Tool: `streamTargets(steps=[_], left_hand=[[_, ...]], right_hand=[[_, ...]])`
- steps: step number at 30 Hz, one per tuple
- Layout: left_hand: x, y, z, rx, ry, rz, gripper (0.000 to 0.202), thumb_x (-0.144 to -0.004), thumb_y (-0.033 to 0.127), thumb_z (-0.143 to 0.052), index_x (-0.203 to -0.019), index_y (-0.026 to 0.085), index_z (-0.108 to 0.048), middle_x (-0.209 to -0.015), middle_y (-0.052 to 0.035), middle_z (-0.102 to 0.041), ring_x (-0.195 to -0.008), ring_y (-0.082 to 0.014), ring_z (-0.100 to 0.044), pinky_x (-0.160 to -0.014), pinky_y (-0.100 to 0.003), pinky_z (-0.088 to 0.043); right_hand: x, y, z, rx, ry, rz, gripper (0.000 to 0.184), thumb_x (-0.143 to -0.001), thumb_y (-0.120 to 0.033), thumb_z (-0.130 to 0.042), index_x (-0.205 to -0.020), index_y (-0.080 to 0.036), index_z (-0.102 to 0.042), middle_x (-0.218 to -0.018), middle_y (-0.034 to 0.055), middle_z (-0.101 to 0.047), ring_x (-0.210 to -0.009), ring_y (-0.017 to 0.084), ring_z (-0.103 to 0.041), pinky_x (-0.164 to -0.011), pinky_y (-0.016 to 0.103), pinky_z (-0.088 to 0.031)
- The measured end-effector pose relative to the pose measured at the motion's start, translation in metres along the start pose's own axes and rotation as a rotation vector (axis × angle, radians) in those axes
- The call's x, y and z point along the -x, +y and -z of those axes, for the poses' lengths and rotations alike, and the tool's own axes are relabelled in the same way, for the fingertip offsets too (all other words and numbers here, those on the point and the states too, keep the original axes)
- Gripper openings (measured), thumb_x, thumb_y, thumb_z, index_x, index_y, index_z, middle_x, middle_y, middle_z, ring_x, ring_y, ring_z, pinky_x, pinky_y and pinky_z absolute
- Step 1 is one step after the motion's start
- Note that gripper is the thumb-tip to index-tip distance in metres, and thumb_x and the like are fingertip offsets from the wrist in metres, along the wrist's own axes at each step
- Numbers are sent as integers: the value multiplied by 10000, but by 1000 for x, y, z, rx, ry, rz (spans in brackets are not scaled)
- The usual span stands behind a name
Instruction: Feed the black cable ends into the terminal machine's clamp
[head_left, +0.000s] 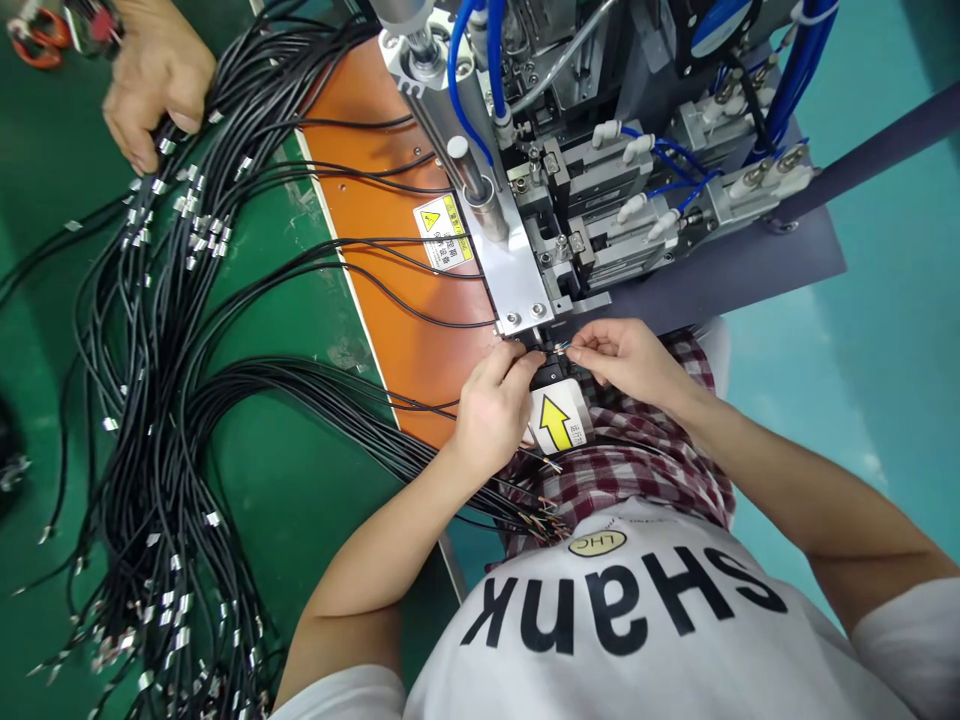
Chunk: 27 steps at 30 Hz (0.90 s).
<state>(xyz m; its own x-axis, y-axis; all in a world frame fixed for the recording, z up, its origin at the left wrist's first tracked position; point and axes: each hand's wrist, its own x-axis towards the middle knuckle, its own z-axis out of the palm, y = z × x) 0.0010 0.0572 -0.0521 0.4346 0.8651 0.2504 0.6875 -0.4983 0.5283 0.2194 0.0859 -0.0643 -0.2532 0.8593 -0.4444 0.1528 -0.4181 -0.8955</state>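
Head camera, and we're right over the action! Nearest us, a white T-shirt (622,610) with bold black lettering, and a checked red cloth (637,470) bunched below the hands. The left hand (491,410) is curled tight, fingertips pinching at a black cable (420,455) right under the steel plate (517,270) of the machine. The right hand (626,360) pinches thin bare wire ends (562,348) at that same spot, the two hands almost touching! Just below sits a yellow arrow label (556,420). Out on the green counter (300,400) lies a huge bundle of black cables (150,420) with metal tips, and a co-worker's hand (157,85) is on it. Beyond, blue-tubed pneumatic cylinders (622,190) stand over an orange board (382,170).
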Motion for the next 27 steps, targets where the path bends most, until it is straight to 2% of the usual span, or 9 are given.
streamTargets(steps=[6,9,14,21,24,27], left_hand=[[0,0,0,5,8,5,278,-990,91,-433,-1163,150,-642,-1077,-103,-616,-955,-187,-626,-801,-305,-568],[-1,0,0,5,12,6,270,-987,88,-437,-1154,148,-641,-1071,-102,-615,-954,-187,-627,-805,-307,-571],[-2,-2,-1,3,13,-24,293,-992,81,-408,-1160,170,-631,-1084,-89,-618,-964,-178,-621,-817,-298,-568],[-2,-2,0,-16,-3,-32,288,-1021,129,-389,-1167,153,-636,-1095,-102,-628,-947,-183,-622,-817,-309,-558],[-2,-2,0,-20,-9,-31,293,-1029,136,-379,-1156,147,-643,-1092,-107,-632,-933,-183,-623,-812,-313,-550],[-3,-1,0,-31,-10,-30,291,-1030,129,-379,-1151,153,-643,-1093,-101,-637,-933,-179,-619,-820,-316,-537]], right_hand=[[-1,2,-8,-111,69,36,387,-844,-558,-724,-840,-175,-670,-750,-4,-640,-524,91,-539,-544,258,-440],[-5,4,-14,-138,59,50,397,-812,-556,-757,-806,-174,-651,-719,-12,-626,-522,94,-539,-550,260,-437],[-9,6,-17,-77,74,24,369,-844,-538,-730,-809,-187,-622,-582,-35,-580,-527,120,-562,-591,269,-442],[-7,5,-18,-243,52,-33,386,-781,-525,-795,-777,-168,-649,-656,-21,-605,-551,107,-548,-584,262,-430],[-4,6,-20,-274,36,-27,380,-795,-525,-784,-809,-166,-661,-693,-21,-618,-565,104,-550,-590,262,-427],[-5,9,-20,-263,34,19,346,-832,-494,-761,-790,-172,-641,-632,-33,-593,-568,106,-547,-611,262,-428]])
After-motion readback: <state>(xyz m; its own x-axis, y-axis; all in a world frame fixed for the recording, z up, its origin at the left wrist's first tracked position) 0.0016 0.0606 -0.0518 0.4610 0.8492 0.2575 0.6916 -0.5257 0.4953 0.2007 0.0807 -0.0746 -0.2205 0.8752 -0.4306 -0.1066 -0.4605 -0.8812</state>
